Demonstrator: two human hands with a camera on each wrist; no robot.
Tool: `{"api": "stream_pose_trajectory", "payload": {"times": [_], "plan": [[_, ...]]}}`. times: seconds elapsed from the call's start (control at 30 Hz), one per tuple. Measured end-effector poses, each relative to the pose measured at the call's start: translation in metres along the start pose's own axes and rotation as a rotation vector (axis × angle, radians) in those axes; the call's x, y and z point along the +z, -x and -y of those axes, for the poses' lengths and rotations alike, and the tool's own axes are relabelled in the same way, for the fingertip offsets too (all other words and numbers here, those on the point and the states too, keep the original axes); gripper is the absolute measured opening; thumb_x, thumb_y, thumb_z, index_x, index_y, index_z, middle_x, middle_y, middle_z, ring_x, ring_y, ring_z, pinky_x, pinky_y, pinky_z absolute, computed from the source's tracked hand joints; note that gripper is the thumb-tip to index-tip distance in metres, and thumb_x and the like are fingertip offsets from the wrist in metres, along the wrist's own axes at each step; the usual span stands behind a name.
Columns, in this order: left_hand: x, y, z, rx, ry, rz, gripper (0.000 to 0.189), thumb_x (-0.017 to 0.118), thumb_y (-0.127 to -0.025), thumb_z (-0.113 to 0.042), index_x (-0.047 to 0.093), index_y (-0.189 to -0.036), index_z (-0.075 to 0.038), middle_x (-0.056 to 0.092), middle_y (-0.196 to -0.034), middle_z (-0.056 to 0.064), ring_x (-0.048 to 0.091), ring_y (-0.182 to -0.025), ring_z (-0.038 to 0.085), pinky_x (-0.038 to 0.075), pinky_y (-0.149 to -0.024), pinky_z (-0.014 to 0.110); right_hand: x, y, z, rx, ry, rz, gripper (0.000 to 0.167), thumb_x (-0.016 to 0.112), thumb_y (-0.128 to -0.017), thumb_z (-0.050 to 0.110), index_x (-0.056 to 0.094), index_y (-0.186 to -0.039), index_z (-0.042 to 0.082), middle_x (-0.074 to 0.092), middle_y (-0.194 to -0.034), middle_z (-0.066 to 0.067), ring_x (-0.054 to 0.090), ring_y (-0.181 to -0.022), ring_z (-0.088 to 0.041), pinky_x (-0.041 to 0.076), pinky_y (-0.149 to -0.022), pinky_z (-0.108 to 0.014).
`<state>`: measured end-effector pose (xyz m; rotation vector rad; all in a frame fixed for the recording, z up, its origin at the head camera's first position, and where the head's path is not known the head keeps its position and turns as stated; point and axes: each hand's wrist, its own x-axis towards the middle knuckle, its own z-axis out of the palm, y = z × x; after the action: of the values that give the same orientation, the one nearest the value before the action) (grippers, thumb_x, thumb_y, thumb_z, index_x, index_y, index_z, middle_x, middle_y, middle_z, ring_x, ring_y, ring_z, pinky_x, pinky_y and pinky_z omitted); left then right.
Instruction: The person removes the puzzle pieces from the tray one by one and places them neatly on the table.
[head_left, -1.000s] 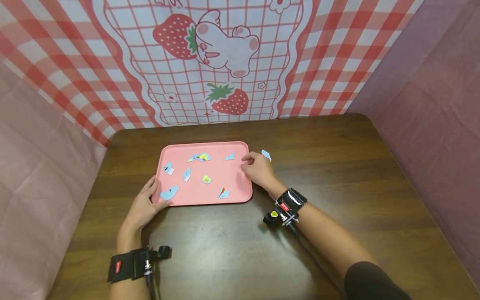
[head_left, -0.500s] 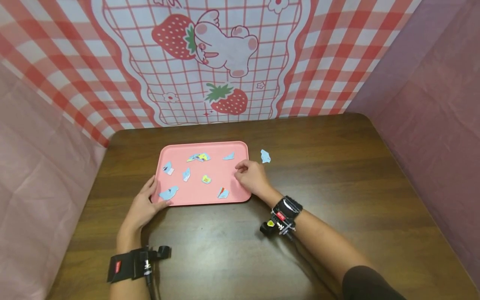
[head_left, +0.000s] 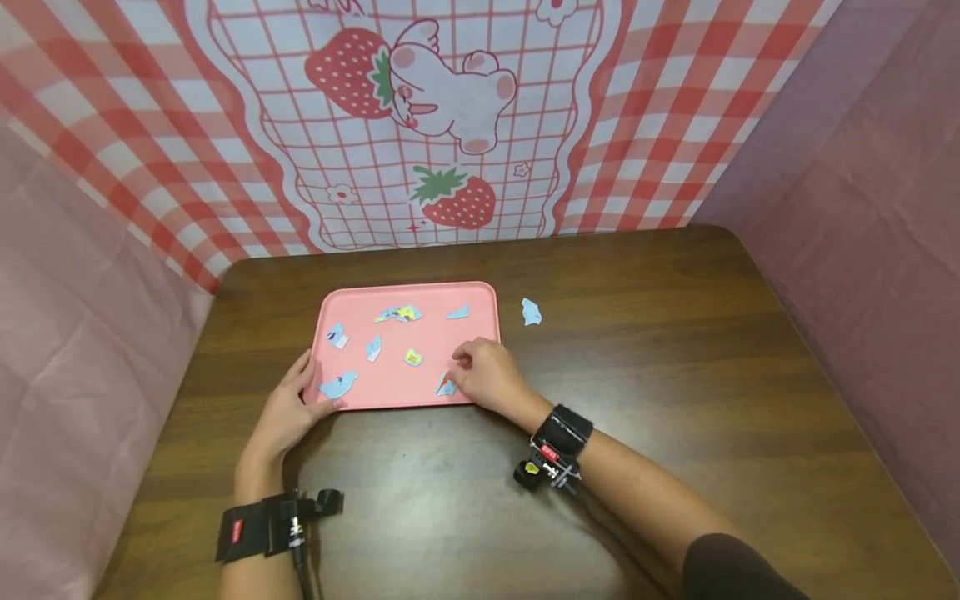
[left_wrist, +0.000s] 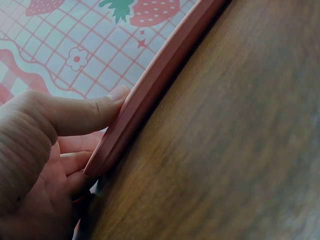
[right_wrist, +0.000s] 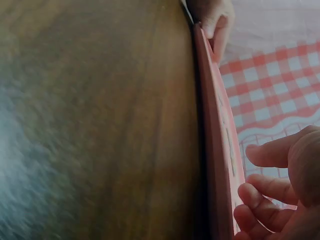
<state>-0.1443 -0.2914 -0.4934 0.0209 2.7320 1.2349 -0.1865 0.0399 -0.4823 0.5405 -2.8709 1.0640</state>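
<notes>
in the head view, the right hand (head_left: pixel 487 375) covers part of the blue piece with a red mark (head_left: pixel 446 385); whether fingertips touch it cannot be told. the print on the small yellow piece (head_left: pixel 413 357) is too tiny to make out. the left hand (head_left: pixel 287 415) hides some of the pink tray's (head_left: pixel 390 390) rim. the bottom edge crops the dark sleeve (head_left: pixel 733 568). the wooden table (right_wrist: pixel 100 125) blurs in the right wrist view.
</notes>
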Motion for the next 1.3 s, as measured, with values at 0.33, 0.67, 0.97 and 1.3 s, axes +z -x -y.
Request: {"api": "stream_pose_trajectory", "payload": {"times": [0.33, 0.67, 0.97, 1.3], "plan": [[0.0, 0.0, -0.001, 0.005, -0.001, -0.003, 0.097, 0.083, -0.085, -0.028, 0.024, -0.156, 0.004, 0.015, -0.167, 0.018, 0.017, -0.15, 0.044, 0.018, -0.117, 0.062, 0.008, 0.006, 0.005, 0.013, 0.188, 0.044, 0.023, 0.082, -0.077, 0.033, 0.079, -0.092, 0.016, 0.065, -0.081, 0.002, 0.06, -0.083, -0.022, 0.044, -0.073, -0.041], [0.001, 0.001, 0.0, 0.008, 0.006, -0.005, 0.098, 0.083, -0.085, -0.029, 0.024, -0.156, 0.004, 0.015, -0.167, 0.018, 0.016, -0.15, 0.044, 0.018, -0.116, 0.062, 0.015, 0.008, 0.006, 0.009, 0.279, 0.061, 0.028, 0.086, -0.075, 0.04, 0.078, -0.093, 0.019, 0.065, -0.086, 0.004, 0.058, -0.086, -0.021, 0.044, -0.075, -0.041], [0.001, 0.0, 0.0, 0.003, 0.007, -0.004, 0.097, 0.083, -0.085, -0.029, 0.025, -0.156, 0.004, 0.014, -0.167, 0.019, 0.016, -0.15, 0.044, 0.019, -0.116, 0.062, 0.018, 0.007, 0.008, 0.019, 0.206, 0.085, 0.025, 0.088, -0.075, 0.029, 0.075, -0.094, 0.019, 0.06, -0.084, 0.006, 0.055, -0.086, -0.019, 0.042, -0.076, -0.038], [0.001, 0.0, 0.002, 0.004, 0.011, 0.0, 0.098, 0.083, -0.085, -0.03, 0.024, -0.157, 0.003, 0.013, -0.167, 0.017, 0.016, -0.15, 0.044, 0.017, -0.117, 0.063, 0.02, 0.005, 0.004, -0.01, 0.075, 0.093, 0.023, 0.086, -0.077, 0.016, 0.068, -0.091, 0.017, 0.058, -0.081, 0.006, 0.053, -0.081, -0.016, 0.044, -0.068, -0.03]]}}
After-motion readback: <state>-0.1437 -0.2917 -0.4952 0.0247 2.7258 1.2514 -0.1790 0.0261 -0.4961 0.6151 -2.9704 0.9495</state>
